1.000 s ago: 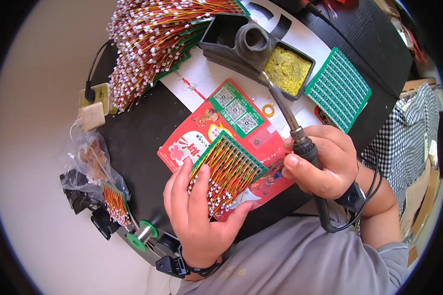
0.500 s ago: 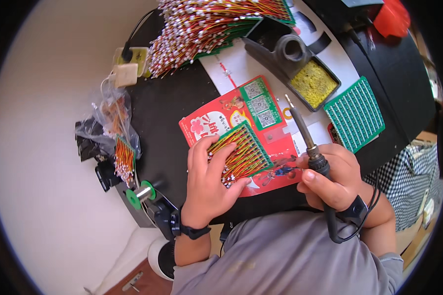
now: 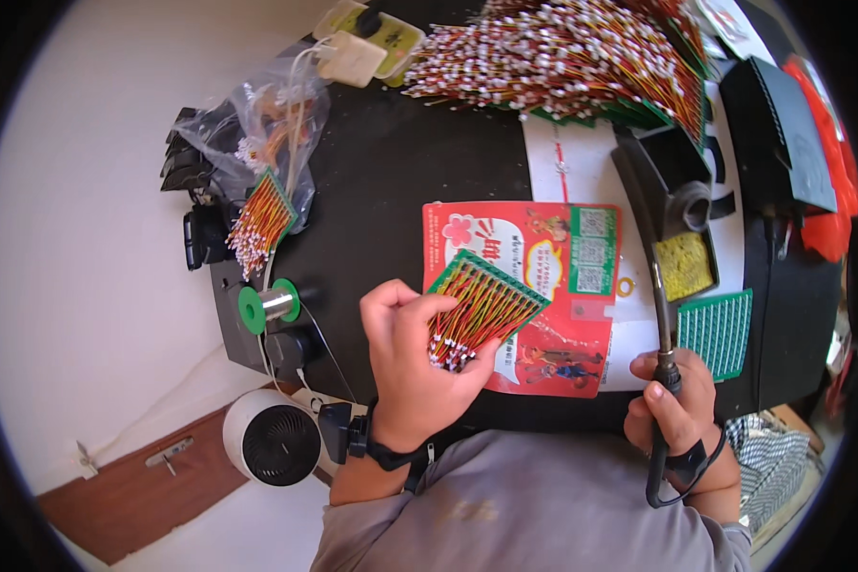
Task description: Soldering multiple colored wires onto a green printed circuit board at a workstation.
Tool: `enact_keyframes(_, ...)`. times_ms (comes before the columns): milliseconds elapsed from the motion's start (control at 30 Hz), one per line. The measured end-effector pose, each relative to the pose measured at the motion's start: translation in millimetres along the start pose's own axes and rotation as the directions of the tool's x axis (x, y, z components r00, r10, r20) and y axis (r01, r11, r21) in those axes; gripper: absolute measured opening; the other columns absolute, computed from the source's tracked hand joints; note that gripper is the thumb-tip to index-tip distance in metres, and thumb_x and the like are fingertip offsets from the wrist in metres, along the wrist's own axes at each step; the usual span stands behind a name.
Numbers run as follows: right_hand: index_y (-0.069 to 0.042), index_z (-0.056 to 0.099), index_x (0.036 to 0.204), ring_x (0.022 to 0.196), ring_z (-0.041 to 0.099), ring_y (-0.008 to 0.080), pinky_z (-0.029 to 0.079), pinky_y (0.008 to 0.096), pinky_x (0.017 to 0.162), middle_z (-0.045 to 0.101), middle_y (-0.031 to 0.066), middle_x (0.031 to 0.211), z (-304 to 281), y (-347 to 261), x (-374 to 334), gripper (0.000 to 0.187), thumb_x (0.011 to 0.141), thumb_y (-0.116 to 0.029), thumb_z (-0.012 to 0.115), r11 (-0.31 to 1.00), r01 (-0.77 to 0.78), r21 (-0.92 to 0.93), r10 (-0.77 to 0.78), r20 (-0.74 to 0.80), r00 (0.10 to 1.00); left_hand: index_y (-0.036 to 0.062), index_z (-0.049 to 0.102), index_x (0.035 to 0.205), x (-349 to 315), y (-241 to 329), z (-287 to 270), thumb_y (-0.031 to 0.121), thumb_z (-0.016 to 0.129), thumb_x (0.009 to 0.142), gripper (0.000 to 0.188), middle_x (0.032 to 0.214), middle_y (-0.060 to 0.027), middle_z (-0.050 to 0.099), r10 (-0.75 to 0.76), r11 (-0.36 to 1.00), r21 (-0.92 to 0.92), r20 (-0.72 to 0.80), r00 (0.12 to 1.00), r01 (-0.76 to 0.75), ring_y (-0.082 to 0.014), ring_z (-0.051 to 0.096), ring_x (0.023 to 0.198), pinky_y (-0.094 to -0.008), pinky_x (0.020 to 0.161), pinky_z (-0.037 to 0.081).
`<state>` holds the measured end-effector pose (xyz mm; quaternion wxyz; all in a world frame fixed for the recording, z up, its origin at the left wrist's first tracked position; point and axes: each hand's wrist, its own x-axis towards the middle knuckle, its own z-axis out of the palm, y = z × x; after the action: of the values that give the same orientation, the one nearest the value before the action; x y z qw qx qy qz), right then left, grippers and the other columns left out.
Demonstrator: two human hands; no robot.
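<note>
My left hand (image 3: 415,367) grips a green circuit board (image 3: 491,305) by its lower left part, thumb on one side and fingers on the other. Rows of red and yellow wires with white ends cover the board's face, and it is held over a red printed card (image 3: 562,370). Wrapped round the handle of a soldering iron (image 3: 665,329) is my right hand (image 3: 677,405), right of the card. The iron points away from me, its upper end overlapping the sponge holder in view. Whether the tip touches the holder I cannot tell.
A black iron stand (image 3: 658,176) with a yellow sponge (image 3: 684,267) stands at the right, near a bare green board panel (image 3: 715,334). Wired boards (image 3: 582,57) are heaped at the back. On the left are a solder spool (image 3: 276,305), another wired board (image 3: 265,214) and a plastic bag (image 3: 300,110).
The view has turned, shifting the table's things. My left fingers have closed more firmly on the wired board, now tilted up. The soldering iron has swung from pointing up-left toward the sponge holder.
</note>
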<state>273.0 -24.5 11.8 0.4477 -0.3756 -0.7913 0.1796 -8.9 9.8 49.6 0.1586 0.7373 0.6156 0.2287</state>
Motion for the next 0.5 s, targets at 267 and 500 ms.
enact_keyframes(267, -0.008, 0.053, 0.124, 0.072, 0.066, 0.0276, 0.053, 0.0343, 0.056, 0.066, 0.0150, 0.091, 6, -2, 0, 0.035, 0.093, -0.012, 0.068, 0.999, 0.035, -0.024, -0.035, 0.009, 0.999, 0.0069, 0.052, 0.117, -9, 17, -32, 0.007, 0.088, 0.062, 0.066, 0.115, -0.0147, 0.042, -0.203, 0.954, -0.271, -0.264, 0.943, 0.130, -0.0268, 0.048, 0.104, -0.0382, 0.093, 0.043)
enact_keyframes(500, -0.007, 0.052, 0.126, 0.075, 0.067, 0.0317, 0.055, 0.0408, 0.068, 0.069, 0.0160, 0.091, 14, -15, 1, 0.032, 0.096, -0.009, 0.063, 0.996, -0.043, -0.077, 0.036, -0.090, 0.995, 0.0056, 0.047, 0.122, -32, 25, -68, 0.008, 0.089, 0.064, 0.072, 0.118, -0.0140, 0.038, -0.214, 0.916, -0.389, -0.264, 0.940, 0.099, -0.0218, 0.045, 0.106, -0.0366, 0.096, 0.040)
